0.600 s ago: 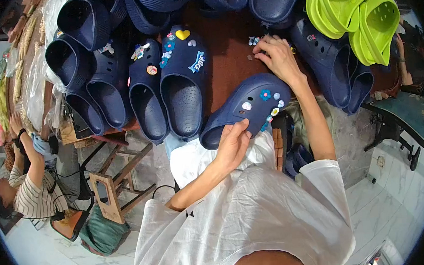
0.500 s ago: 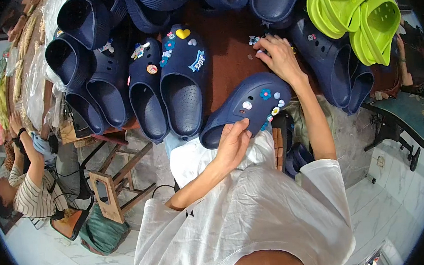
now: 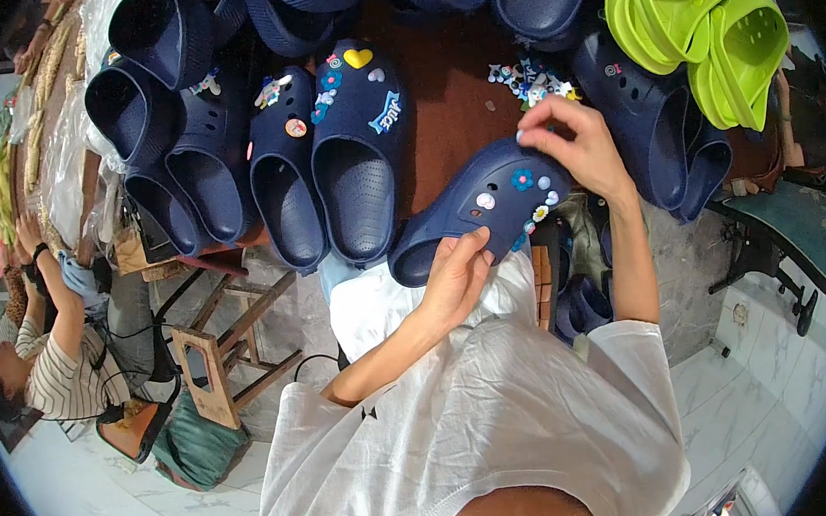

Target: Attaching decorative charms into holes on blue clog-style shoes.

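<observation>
Head view: a navy clog [image 3: 467, 200] lies tilted at the near edge of the brown tabletop [image 3: 448, 81], partly over the wearer's lap, its toe pointing up and to the right. Its upper carries a blue flower charm [image 3: 522, 179], a white daisy charm [image 3: 540, 214] and several pale charms. The left hand [image 3: 458, 276] grips it by the opening, thumb pressed on top; how its hidden fingers are set, I cannot tell. Just above the toe, the right hand [image 3: 587, 152] pinches a small pale piece [image 3: 520, 136] between thumb and forefinger; its shape is too small to tell. Beyond that hand sits a pile of loose charms [image 3: 533, 84]. Farther out, a decorated navy clog [image 3: 358, 204] stands to the left and lime-green clogs [image 3: 676, 29] at upper right. Far left, another person in a striped shirt [image 3: 71, 370] reaches forward.
</observation>
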`<state>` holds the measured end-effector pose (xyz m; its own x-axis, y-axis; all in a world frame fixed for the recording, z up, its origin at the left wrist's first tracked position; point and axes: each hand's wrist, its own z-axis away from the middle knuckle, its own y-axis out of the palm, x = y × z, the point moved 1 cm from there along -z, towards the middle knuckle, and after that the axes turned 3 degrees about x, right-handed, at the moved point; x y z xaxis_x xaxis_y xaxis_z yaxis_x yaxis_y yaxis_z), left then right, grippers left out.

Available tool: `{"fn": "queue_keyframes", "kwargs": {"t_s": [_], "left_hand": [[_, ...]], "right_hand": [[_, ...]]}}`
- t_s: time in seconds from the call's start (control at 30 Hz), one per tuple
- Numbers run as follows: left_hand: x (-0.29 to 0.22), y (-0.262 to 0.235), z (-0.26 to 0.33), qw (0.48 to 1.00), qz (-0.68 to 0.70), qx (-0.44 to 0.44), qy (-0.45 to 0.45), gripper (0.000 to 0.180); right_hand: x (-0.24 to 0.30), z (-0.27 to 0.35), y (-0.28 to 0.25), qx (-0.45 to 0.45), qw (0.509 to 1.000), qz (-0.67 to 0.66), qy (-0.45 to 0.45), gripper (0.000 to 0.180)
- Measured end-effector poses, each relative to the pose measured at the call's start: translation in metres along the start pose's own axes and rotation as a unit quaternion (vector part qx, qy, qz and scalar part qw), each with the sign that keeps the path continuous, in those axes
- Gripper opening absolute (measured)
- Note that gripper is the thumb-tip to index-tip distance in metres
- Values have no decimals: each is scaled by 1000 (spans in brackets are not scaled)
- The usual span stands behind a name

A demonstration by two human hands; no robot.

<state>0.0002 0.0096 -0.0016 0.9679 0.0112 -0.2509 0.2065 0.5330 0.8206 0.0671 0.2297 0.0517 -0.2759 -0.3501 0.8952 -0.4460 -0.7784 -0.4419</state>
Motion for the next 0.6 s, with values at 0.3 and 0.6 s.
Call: {"fn": "queue_keyframes", "kwargs": {"t_s": [0.3, 0.6], "left_hand": [[2, 7, 3, 1000, -19, 21, 12, 29], [6, 11, 7, 995, -82, 57, -1, 32]], "right_hand": [[21, 27, 24, 78, 967, 193, -149, 13], [12, 35, 22, 55, 969, 196, -138, 11]]}}
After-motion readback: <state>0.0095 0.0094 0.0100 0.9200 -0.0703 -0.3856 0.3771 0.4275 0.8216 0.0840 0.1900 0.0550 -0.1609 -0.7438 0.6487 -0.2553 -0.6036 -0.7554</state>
